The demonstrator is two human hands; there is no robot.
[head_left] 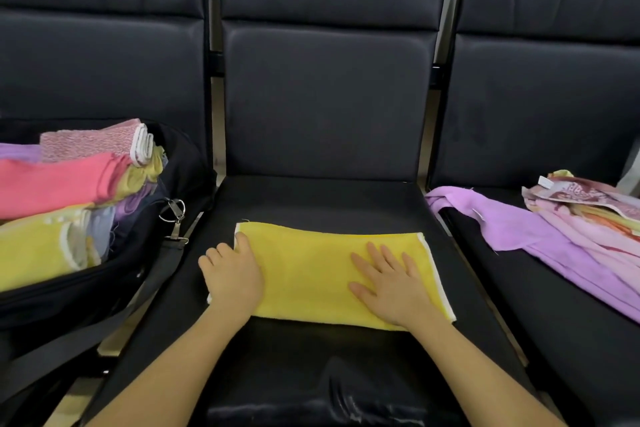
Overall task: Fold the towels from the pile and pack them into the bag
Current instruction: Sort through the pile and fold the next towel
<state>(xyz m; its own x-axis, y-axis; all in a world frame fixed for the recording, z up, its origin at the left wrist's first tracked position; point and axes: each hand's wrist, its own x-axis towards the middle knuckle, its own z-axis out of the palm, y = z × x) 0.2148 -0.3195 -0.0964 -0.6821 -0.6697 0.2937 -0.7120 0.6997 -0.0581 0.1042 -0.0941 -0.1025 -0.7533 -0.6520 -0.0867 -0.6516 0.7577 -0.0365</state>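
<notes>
Now we have the yellow towel (311,274) lying folded and flat near the front edge of the middle seat (322,201), with bare black cushion behind it. Our left hand (232,277) rests on its left edge, fingers loosely bent over the hem; our right hand (388,284) presses flat, fingers spread, near the white-trimmed right edge. Left, the open black bag (173,184) holds folded towels and is cut off by the frame. Right, the pile (568,236) also runs out of view.
</notes>
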